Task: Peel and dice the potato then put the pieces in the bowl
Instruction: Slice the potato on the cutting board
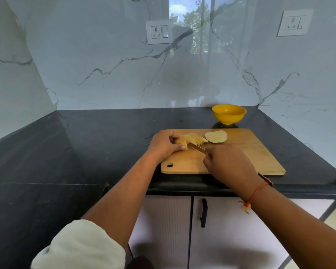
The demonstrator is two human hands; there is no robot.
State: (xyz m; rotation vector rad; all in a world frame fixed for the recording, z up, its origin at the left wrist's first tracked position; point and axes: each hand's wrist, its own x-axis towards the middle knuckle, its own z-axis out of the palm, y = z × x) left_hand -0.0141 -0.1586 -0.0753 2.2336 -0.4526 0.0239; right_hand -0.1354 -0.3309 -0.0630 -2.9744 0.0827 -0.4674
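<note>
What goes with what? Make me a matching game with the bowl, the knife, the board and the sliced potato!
1 bowl
2 knife
3 board
4 sliced potato

A held by the left hand
B wooden, hole in one corner
C yellow, on the counter
D gripped by the right hand

Pairs: 1-C, 2-D, 3-B, 4-A

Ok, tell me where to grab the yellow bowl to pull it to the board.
Pinch the yellow bowl by its near rim, coming from above on the cutting board side. It stands upright with a flared lip over a narrow foot, and the marble wall is close behind, so the front looks easiest.
</note>
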